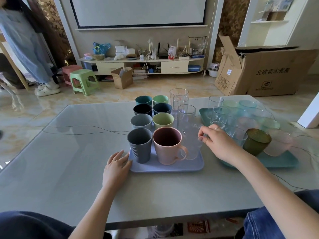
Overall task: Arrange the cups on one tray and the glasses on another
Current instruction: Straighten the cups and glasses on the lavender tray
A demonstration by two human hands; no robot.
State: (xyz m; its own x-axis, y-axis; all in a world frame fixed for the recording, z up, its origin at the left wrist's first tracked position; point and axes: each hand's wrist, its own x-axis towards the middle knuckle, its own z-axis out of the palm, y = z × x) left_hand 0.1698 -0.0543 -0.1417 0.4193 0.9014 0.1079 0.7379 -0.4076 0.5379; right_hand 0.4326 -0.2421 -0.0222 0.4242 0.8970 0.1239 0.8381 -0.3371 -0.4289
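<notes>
We rest our left hand (118, 163), fingers relaxed, against the blue tray's (165, 167) near-left corner, while our right hand (214, 139) pinches the clear glass (190, 144) on its right side

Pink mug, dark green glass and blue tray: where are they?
pink mug (166, 149), head view, on its outer wall.
dark green glass (257, 144), head view, on its side wall.
blue tray (165, 167), head view, on its bare near edge.
</notes>
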